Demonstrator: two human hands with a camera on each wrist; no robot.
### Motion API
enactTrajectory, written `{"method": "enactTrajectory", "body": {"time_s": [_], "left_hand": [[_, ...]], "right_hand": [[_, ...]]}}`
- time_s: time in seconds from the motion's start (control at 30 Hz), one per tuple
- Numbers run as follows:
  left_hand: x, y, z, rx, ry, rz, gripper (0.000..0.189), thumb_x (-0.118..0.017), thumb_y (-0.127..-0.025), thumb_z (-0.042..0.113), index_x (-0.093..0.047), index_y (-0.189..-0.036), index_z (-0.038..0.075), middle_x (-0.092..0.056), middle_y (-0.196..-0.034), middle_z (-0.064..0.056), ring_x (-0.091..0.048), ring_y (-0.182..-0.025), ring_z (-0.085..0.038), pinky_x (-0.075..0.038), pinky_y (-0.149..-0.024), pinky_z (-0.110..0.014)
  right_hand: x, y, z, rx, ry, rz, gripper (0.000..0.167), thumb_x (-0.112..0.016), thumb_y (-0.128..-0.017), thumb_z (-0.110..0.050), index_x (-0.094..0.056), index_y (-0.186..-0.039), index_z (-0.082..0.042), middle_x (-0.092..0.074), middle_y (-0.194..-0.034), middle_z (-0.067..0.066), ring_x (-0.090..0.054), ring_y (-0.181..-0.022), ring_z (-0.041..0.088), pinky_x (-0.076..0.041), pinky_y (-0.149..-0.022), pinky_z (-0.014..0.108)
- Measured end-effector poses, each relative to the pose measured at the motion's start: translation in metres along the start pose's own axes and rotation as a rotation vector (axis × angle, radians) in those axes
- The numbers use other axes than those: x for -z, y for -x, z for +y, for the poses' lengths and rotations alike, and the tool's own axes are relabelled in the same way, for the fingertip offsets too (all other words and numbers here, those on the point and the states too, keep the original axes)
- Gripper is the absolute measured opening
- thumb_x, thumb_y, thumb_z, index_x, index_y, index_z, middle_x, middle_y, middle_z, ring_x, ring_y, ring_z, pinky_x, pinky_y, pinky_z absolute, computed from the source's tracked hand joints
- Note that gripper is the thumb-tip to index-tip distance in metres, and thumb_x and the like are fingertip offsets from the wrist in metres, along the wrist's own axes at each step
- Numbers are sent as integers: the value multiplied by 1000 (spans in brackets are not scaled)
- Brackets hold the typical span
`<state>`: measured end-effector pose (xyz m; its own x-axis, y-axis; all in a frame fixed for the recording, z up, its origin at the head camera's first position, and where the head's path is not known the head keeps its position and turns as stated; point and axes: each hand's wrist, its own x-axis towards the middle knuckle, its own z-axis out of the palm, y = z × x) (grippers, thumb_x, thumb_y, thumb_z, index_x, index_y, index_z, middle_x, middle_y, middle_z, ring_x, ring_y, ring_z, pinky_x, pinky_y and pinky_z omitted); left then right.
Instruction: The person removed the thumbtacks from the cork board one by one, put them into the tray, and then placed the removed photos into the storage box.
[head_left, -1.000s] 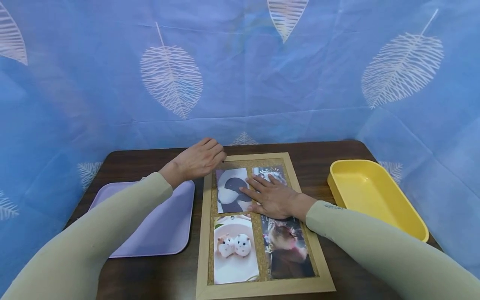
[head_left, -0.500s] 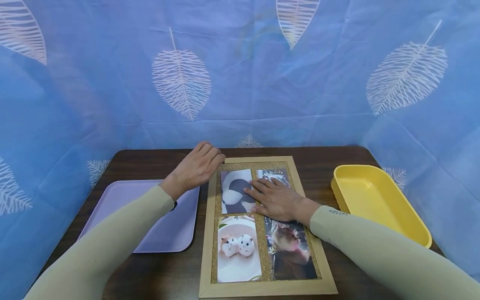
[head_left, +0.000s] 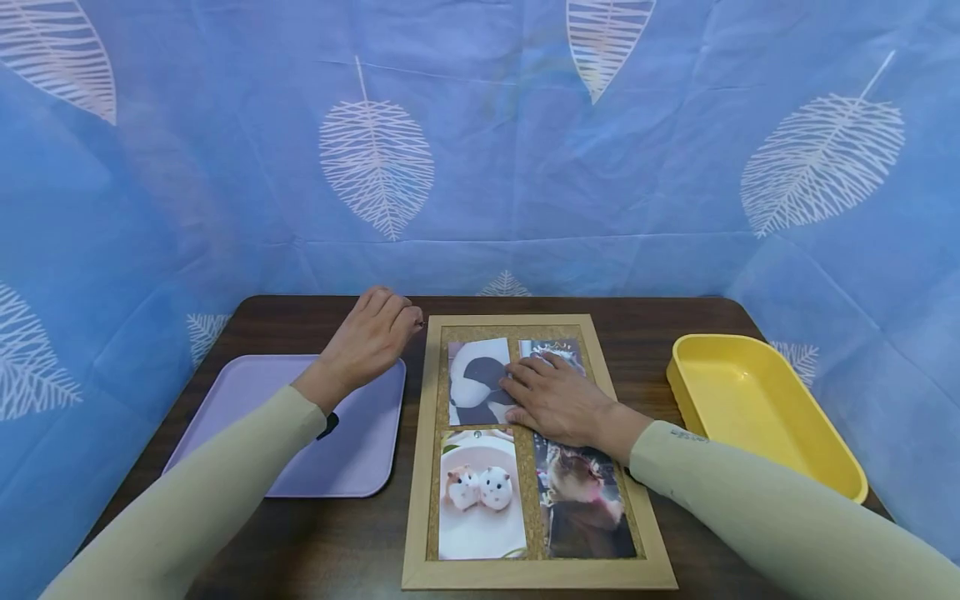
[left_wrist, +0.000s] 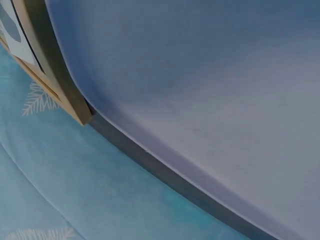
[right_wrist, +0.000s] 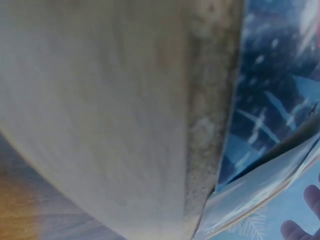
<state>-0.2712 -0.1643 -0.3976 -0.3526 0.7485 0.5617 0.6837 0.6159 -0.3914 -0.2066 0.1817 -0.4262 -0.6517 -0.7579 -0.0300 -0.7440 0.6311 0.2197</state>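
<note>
A wooden-framed cork board (head_left: 422, 500) lies on the table with several photos on it. Near its top left corner is my left hand (head_left: 367, 337), fingers curled, over the far end of the lilac tray (head_left: 360, 467). A tiny dark spot shows at its fingertips; whether it pinches something is unclear. My right hand (head_left: 562, 400) rests with fingers spread on the right-hand photos, its fingertips touching the upper left photo (head_left: 468, 392). Below that lies a photo of two hamsters (head_left: 480, 525), a small round pin (head_left: 477, 434) at its top. The lower right photo (head_left: 588, 521) is partly covered.
A deep yellow bin (head_left: 750, 408) stands on the dark wooden table (head_left: 645, 325), right of the board. Behind the table hangs a blue leaf-patterned cloth (head_left: 562, 183). The left wrist view shows the tray's raised rim (left_wrist: 165, 165) close to the board frame's corner (left_wrist: 82, 110).
My left hand has moved left, off the board's top left corner toward the tray. The right hand stays on the photos. The head view has shifted slightly.
</note>
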Motion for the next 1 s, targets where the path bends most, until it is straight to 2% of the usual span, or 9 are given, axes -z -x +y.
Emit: {"method": "enactTrajectory", "body": {"time_s": [0.23,0.4,0.53,0.63,0.73,0.8,0.9,1.0], "left_hand": [[15,24,-6,44,-1,31,29,-35,-118,23,-55,-111,3,-58,-109,-15,-54,-100,-33,-48,-92,-49],[26,49,-16,104,24,43,34,-34,-118,25,-57,-110,2,-59,-106,-16,-55,-97,-34,-47,-93,-51],[36,70,-22,145,62,-2,39,-29,-118,27,-58,-109,2,-59,-106,-15,-55,-98,-34,-47,-94,-50],[42,85,-25,155,106,-23,39,-31,-118,28,-59,-109,1,-60,-106,-16,-55,-97,-34,-47,-90,-49],[46,99,-26,140,133,-53,25,-46,-114,21,-60,-109,1,-61,-105,-16,-55,-96,-34,-47,-84,-47],[48,108,-25,130,149,-82,14,-61,-106,14,-61,-110,1,-61,-105,-16,-54,-95,-33,-47,-82,-45],[50,121,-22,125,158,-143,26,-78,-91,7,-61,-111,2,-61,-104,-13,-52,-94,-30,-45,-80,-42],[48,131,-19,126,166,-179,32,-83,-86,4,-62,-110,4,-60,-101,-11,-51,-92,-28,-45,-79,-40]], "right_hand": [[4,8,2,-26,-5,46,60,-39,-112,-54,-54,-155,-14,-48,-162,13,-48,-148,33,-40,-118,60],[5,11,2,-45,-17,82,60,-43,-111,-55,-56,-153,-14,-50,-160,13,-50,-145,34,-40,-117,60],[7,14,2,-62,-32,96,61,-45,-110,-56,-58,-151,-13,-52,-159,14,-50,-145,35,-40,-117,61],[7,18,3,-77,-40,105,62,-46,-110,-56,-58,-150,-11,-52,-158,15,-50,-145,36,-41,-116,61],[8,22,3,-88,-59,113,63,-49,-109,-56,-58,-150,-9,-51,-158,16,-49,-145,37,-42,-115,61],[9,23,3,-92,-75,116,62,-50,-109,-55,-58,-150,-9,-51,-158,17,-49,-145,38,-42,-114,62],[10,24,2,-94,-90,114,63,-51,-109,-55,-57,-150,-9,-49,-159,18,-49,-144,39,-42,-114,62],[10,25,1,-97,-102,104,65,-50,-108,-56,-55,-152,-8,-47,-161,19,-48,-145,40,-41,-115,62]]}}
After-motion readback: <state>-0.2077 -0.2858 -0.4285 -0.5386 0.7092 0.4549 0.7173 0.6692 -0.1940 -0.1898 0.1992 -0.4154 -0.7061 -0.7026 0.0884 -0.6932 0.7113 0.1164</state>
